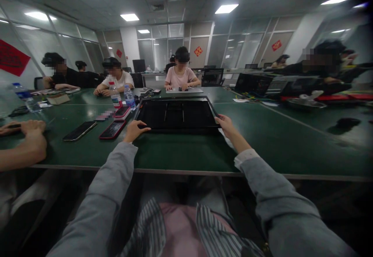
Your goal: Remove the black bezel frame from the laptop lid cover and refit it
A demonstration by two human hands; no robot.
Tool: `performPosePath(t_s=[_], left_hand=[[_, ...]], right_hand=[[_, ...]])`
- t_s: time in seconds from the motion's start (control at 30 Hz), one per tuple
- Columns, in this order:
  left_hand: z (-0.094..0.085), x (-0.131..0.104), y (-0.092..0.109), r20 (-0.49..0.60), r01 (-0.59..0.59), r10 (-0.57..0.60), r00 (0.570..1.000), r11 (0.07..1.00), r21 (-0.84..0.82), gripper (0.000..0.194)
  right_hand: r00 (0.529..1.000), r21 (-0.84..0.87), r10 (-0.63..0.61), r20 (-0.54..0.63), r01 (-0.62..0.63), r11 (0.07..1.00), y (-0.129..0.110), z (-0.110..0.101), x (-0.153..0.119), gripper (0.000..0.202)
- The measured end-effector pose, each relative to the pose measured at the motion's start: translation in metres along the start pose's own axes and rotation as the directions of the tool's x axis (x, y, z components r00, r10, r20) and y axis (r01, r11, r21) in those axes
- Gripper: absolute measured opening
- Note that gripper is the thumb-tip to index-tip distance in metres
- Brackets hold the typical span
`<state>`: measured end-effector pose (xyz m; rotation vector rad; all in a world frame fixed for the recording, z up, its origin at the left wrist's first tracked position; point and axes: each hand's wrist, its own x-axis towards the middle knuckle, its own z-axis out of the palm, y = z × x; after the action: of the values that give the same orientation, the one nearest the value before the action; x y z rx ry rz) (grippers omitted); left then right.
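A flat black rectangular panel [151,113] with a raised rim lies on the green table in front of me. Two thin light strips run across its middle; I cannot tell exactly what device it is. My left hand [134,131] grips its near left corner, thumb along the front edge and fingers curled at the side. At the near right corner, my right hand [229,126] pinches the rim between thumb and fingers. A white sheet [226,137] sticks out beneath my right hand.
Left of the panel lie phones [113,129] [80,131], with bottles [115,97] [129,97] behind. Another person's forearm [26,148] rests on the table at far left. A person in pink [180,74] sits opposite. Computer cases and cables [253,86] stand at back right.
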<state>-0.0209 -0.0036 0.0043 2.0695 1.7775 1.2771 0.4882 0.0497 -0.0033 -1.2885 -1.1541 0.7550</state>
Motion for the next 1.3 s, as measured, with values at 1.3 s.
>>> performPosePath(t_s=[1.3], left_hand=[[0.001, 0.015, -0.034, -0.178, 0.448, -0.431, 0.884, 0.892, 0.064, 0.046]], right_hand=[[0.983, -0.69, -0.163, -0.085, 0.06, 0.721, 0.014, 0.032, -0.022, 0.05]])
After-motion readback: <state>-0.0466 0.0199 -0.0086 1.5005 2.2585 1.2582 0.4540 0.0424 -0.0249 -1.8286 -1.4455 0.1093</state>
